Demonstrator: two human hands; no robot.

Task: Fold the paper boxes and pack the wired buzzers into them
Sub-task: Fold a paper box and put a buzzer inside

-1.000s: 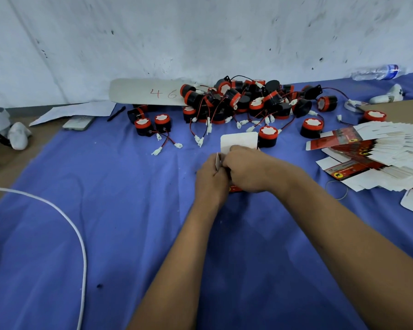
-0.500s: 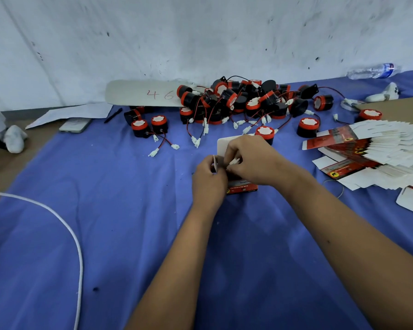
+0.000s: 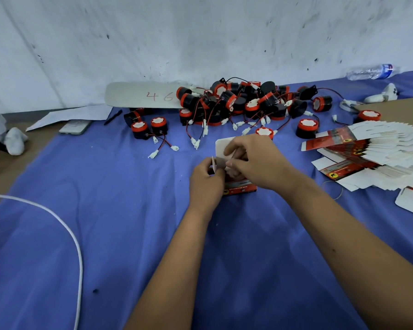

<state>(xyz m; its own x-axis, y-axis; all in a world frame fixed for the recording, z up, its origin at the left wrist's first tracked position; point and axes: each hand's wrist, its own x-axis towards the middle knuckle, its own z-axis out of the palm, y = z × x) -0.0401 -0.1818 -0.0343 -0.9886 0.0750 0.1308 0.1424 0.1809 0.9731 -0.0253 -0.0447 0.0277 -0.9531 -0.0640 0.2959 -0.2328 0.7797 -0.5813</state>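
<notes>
A small red and white paper box (image 3: pixel 240 188) stands on the blue cloth, mostly hidden by both hands. My left hand (image 3: pixel 206 181) grips its left side and pinches a white side flap. My right hand (image 3: pixel 258 160) is curled over the box's open top, fingers at the flaps, with the white lid flap (image 3: pixel 221 145) sticking up behind it. What lies inside the box is hidden. A pile of black and red wired buzzers (image 3: pixel 239 103) lies behind. A fanned stack of flat box blanks (image 3: pixel 372 153) lies to the right.
A blue cloth (image 3: pixel 105 210) covers the table. A white cable (image 3: pixel 65 225) curves at the left. A phone (image 3: pixel 75 126), a pen (image 3: pixel 113 117) and paper lie at the back left. A water bottle (image 3: pixel 372 71) lies at the back right by the wall.
The box has come further into view below the hands. My right hand has lifted from a closed grip on the box to work over its top flaps. The left hand stays on the side flap.
</notes>
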